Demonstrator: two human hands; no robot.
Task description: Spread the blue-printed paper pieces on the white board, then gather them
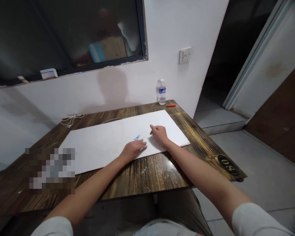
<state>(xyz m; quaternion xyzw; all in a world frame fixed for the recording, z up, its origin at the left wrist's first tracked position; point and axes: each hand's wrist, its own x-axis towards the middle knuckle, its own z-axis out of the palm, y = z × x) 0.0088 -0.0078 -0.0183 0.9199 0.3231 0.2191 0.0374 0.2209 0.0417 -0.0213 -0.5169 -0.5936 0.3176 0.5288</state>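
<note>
A large white board (pixel 100 144) lies flat on a dark wooden table (pixel 147 173). My left hand (pixel 134 148) rests palm down on the board's near edge, fingers stretched flat toward a small blue object (pixel 136 137) just beyond the fingertips. My right hand (pixel 159 132) lies on the board a little further right, fingers bent and pressed against the surface; I cannot make out anything in it.
A clear water bottle (pixel 161 92) stands at the table's far right by the wall, a red pen (pixel 171 105) beside it. A white cord (pixel 71 118) lies at the far left edge. A blurred patch covers the table's left. An open doorway is right.
</note>
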